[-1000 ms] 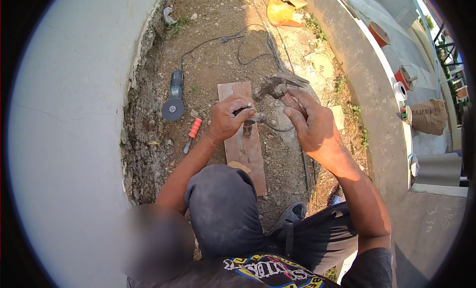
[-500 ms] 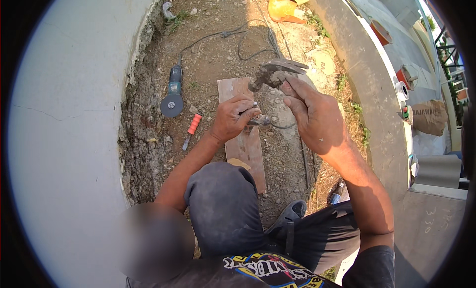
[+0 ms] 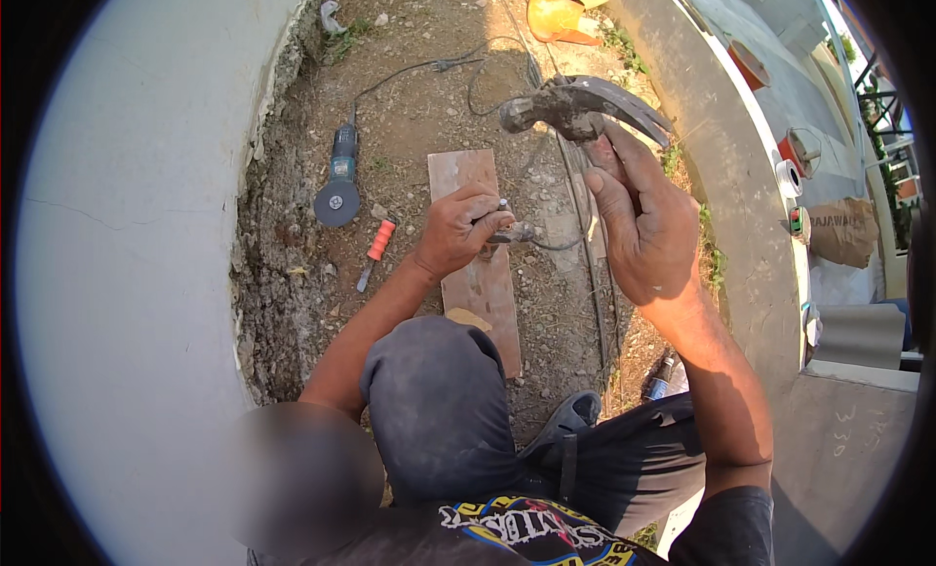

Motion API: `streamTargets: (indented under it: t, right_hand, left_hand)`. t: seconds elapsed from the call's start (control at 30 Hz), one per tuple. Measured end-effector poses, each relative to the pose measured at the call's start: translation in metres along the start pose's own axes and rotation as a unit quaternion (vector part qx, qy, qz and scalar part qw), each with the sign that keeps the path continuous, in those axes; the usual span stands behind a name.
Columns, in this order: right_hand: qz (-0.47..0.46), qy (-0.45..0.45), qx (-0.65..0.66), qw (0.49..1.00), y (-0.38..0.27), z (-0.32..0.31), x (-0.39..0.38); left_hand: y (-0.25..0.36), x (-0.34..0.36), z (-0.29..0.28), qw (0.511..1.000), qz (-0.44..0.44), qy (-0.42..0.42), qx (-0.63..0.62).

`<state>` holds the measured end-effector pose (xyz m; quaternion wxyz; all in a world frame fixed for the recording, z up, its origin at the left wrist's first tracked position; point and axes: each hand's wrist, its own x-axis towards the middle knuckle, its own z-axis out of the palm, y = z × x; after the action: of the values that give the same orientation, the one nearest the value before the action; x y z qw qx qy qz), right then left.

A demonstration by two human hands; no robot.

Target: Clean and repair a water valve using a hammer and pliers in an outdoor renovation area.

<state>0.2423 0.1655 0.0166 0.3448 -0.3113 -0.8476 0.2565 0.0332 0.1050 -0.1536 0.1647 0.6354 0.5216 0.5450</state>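
Observation:
My right hand (image 3: pixel 655 236) is closed round the handle of a claw hammer (image 3: pixel 585 108), close under its dirty grey head. The hammer is raised to the right of my left hand (image 3: pixel 460 230), clear of it. My left fingers are pinched over a reddish-brown board (image 3: pixel 478 298) on the ground. A small pale tip shows at the fingertips, and what they hold is mostly hidden. Just below the fingers, a dark metal piece (image 3: pixel 514 234) lies across the board, with a thin dark cable running from it to the right.
Left of the board lie a corded angle grinder (image 3: pixel 341 176) and a chisel with an orange grip (image 3: pixel 380 242). A wall (image 3: pixel 146 225) bounds the left, a low concrete wall (image 3: pixel 751 234) the right. Orange scrap (image 3: pixel 556 18) lies far ahead; a bottle (image 3: pixel 663 379) is beside my foot.
My right hand has lifted the claw hammer up and to the right, away from my left hand. The left hand has stayed in place over the board.

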Motion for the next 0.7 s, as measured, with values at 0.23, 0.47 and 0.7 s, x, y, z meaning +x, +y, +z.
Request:
streamTargets:
  t: [0.23,0.47,0.7]
  right_hand:
    - [0.072,-0.189,-0.129,0.971,0.016,0.006,-0.020]
    - [0.167,-0.118,0.052,0.977,0.020,-0.024,-0.037]
    - [0.265,-0.107,0.072,0.956,0.049,-0.020,-0.045]
  left_hand:
    - [0.003,-0.003,-0.008,0.995,0.004,-0.064,0.071]
    - [-0.004,-0.001,-0.011,0.995,-0.009,0.024,0.091]
    - [-0.011,0.006,-0.009,0.994,-0.080,-0.024,0.076]
